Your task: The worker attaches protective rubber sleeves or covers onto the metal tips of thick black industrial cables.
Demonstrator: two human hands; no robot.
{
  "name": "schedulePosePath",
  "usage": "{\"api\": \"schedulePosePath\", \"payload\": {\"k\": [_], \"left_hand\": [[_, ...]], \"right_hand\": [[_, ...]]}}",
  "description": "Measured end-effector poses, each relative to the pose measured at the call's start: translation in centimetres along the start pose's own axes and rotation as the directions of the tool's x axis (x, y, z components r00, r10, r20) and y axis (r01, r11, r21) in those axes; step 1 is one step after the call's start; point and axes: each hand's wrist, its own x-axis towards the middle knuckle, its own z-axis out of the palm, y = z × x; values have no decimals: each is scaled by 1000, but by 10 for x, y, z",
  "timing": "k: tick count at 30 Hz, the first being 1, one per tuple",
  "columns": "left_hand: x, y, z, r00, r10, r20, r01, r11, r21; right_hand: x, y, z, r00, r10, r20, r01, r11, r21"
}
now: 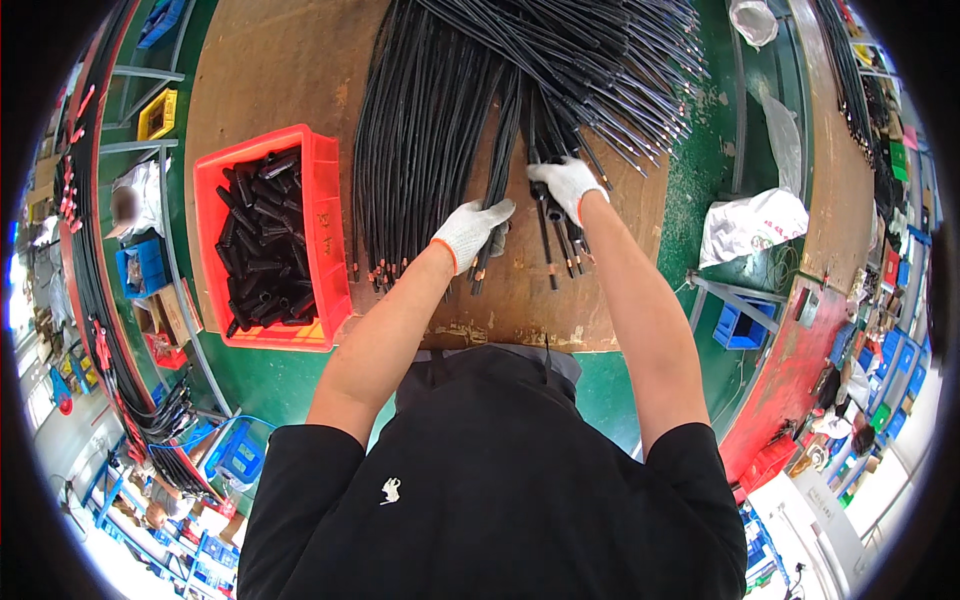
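Both hands wear white knitted gloves with orange cuffs. My left hand point(473, 235) is closed around a few black cables point(499, 160), close to their bare copper-coloured ends. To its right, my right hand point(567, 185) is closed on other black cables point(549, 250) whose ends hang toward me. Dark tubular sleeves point(556, 213) show on these cables just below the glove. Left of my hands lies a wide row of black cables point(410, 160) with copper tips. Farther off, more cables point(590, 60) cross in a pile, their ends fanned to the right.
A red plastic bin point(324, 230) holding many black tubular sleeves point(265, 240) stands left on the brown worktable point(270, 70). A white sack point(750, 228) and a blue bin point(743, 325) are beyond the table's right edge. Metal racks with hanging cables line the left.
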Motion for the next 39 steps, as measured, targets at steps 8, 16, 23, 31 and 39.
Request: {"api": "schedulePosePath", "payload": {"k": [8,16,23,31,39], "left_hand": [[5,-4,-2,998,8,67,4,986,-168],[25,-11,-9,986,-161,47,162,987,-11],[31,-6,-8,992,-103,70,97,992,86],[34,-11,-4,998,-31,-56,39,987,153],[15,-1,5,984,-147,104,132,982,137]], "right_hand": [[-16,38,-14,963,-268,-5,253,915,-313],[-71,84,-11,946,-298,131,313,943,-112],[-97,121,-4,970,-187,156,154,967,203],[-131,133,1,968,-50,247,64,997,-47],[-145,140,3,949,-45,311,95,984,-149]]}}
